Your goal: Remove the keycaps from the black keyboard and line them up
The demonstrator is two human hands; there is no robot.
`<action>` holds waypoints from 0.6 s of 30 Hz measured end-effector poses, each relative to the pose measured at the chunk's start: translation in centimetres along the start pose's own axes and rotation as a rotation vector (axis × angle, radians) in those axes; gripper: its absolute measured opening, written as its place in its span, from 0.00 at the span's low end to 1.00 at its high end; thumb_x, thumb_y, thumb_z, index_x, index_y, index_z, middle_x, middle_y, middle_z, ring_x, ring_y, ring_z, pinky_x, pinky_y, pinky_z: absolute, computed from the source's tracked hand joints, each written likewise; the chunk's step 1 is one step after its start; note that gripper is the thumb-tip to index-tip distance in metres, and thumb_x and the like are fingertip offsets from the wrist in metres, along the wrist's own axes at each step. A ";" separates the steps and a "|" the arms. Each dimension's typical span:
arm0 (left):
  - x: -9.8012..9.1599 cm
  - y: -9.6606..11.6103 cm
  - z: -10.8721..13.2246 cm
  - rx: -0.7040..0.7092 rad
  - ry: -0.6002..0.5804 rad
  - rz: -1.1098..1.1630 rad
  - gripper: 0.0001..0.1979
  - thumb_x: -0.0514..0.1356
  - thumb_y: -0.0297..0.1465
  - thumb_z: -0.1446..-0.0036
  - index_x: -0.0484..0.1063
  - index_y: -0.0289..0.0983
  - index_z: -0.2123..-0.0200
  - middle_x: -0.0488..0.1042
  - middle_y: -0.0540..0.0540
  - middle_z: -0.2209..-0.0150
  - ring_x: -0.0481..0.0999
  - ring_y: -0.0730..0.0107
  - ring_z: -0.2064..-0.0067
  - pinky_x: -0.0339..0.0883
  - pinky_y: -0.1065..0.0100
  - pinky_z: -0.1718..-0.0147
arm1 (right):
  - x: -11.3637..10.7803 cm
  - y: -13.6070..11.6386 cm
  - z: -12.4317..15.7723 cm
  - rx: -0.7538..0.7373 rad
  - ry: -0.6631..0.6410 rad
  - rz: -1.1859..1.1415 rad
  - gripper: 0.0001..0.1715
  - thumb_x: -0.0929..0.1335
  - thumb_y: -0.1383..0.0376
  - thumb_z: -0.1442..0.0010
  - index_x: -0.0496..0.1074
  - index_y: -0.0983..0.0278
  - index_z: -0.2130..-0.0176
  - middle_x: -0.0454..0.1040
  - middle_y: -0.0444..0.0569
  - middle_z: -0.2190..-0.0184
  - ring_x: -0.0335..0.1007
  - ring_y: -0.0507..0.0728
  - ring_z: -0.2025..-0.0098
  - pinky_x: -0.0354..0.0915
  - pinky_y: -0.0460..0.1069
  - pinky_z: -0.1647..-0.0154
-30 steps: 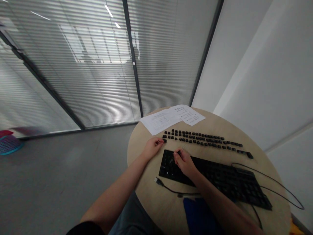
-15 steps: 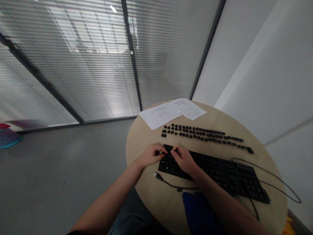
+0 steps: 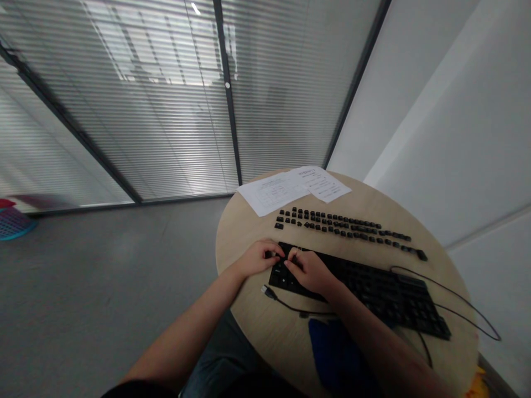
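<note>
A black keyboard (image 3: 373,284) lies on the round wooden table, some of its keys off at the left end. My left hand (image 3: 259,257) is at its upper left corner, thumb and forefinger closed on the edge. Close beside it, my right hand (image 3: 309,269) is pinched over the left-end keys. Thin pale wires of a small tool (image 3: 297,250) stick up from its fingers; the rest of the tool is hidden. Loose black keycaps (image 3: 332,223) are laid out in rows behind the keyboard.
Printed sheets (image 3: 276,194) lie at the far side of the table (image 3: 253,326). A USB plug (image 3: 269,292) on its cable sits before the keyboard, near a blue cloth (image 3: 332,348). More cable (image 3: 456,296) loops over the right edge. A basket (image 3: 15,221) stands on the floor.
My right hand has shifted slightly left, closer to my left hand, its fingers lower toward the keys. My left hand stays at the keyboard's corner. The camera view has shifted a little.
</note>
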State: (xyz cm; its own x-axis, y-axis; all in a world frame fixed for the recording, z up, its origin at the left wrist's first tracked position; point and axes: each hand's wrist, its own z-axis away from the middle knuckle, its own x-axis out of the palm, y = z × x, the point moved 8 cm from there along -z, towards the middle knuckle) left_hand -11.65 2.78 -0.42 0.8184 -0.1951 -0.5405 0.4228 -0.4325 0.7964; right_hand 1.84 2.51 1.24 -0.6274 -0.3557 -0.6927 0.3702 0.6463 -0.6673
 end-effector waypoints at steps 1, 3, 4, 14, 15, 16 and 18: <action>0.0 0.0 0.0 0.002 -0.002 -0.004 0.08 0.61 0.27 0.44 0.81 0.38 0.63 0.80 0.46 0.63 0.76 0.65 0.58 0.69 0.65 0.55 | 0.0 0.0 0.0 -0.010 0.011 0.006 0.07 0.66 0.64 0.35 0.68 0.61 0.66 0.70 0.42 0.78 0.66 0.54 0.76 0.56 0.48 0.71; 0.1 -0.1 0.0 0.002 -0.005 -0.009 0.08 0.61 0.26 0.44 0.80 0.38 0.62 0.80 0.46 0.62 0.76 0.65 0.58 0.68 0.65 0.55 | -0.2 0.5 0.1 -0.003 0.054 -0.002 0.07 0.66 0.63 0.35 0.68 0.61 0.66 0.69 0.42 0.78 0.65 0.53 0.77 0.56 0.48 0.72; 0.1 -0.1 0.1 0.004 -0.003 -0.009 0.08 0.61 0.26 0.44 0.80 0.38 0.62 0.80 0.46 0.62 0.77 0.65 0.58 0.68 0.65 0.55 | -0.2 0.7 0.1 0.007 0.076 -0.012 0.07 0.66 0.63 0.34 0.68 0.61 0.66 0.68 0.41 0.79 0.64 0.53 0.78 0.55 0.47 0.73; 0.0 -0.1 0.1 0.020 0.007 0.008 0.08 0.61 0.26 0.44 0.80 0.37 0.62 0.80 0.44 0.61 0.77 0.64 0.58 0.69 0.64 0.55 | 0.2 -0.3 0.3 -0.074 0.025 0.044 0.08 0.66 0.63 0.35 0.68 0.61 0.67 0.69 0.42 0.78 0.66 0.53 0.76 0.55 0.47 0.71; 0.0 -0.2 0.1 0.020 0.008 0.005 0.08 0.61 0.27 0.44 0.81 0.37 0.62 0.80 0.44 0.61 0.77 0.64 0.58 0.69 0.64 0.55 | 0.0 -0.2 0.3 -0.065 0.040 0.033 0.08 0.66 0.63 0.35 0.68 0.61 0.67 0.69 0.42 0.78 0.66 0.53 0.76 0.55 0.47 0.72; 0.0 -0.2 0.1 0.017 0.012 0.002 0.08 0.62 0.27 0.44 0.81 0.37 0.62 0.80 0.44 0.61 0.77 0.64 0.58 0.69 0.64 0.54 | -0.1 0.0 0.3 -0.050 0.064 0.017 0.08 0.66 0.63 0.34 0.67 0.61 0.67 0.68 0.42 0.79 0.65 0.53 0.77 0.55 0.47 0.72; 0.0 -0.4 0.1 0.002 0.021 -0.006 0.09 0.62 0.27 0.44 0.81 0.37 0.62 0.80 0.45 0.61 0.77 0.64 0.58 0.69 0.64 0.55 | -0.5 0.6 0.4 -0.023 0.118 -0.016 0.09 0.65 0.62 0.34 0.67 0.61 0.67 0.67 0.41 0.80 0.64 0.53 0.78 0.55 0.48 0.73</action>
State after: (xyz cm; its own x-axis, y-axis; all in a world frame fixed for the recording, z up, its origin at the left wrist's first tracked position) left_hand -11.91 2.86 -0.77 0.8240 -0.1739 -0.5392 0.4269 -0.4350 0.7928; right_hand 2.61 2.77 1.09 -0.7100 -0.2851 -0.6439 0.3443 0.6571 -0.6706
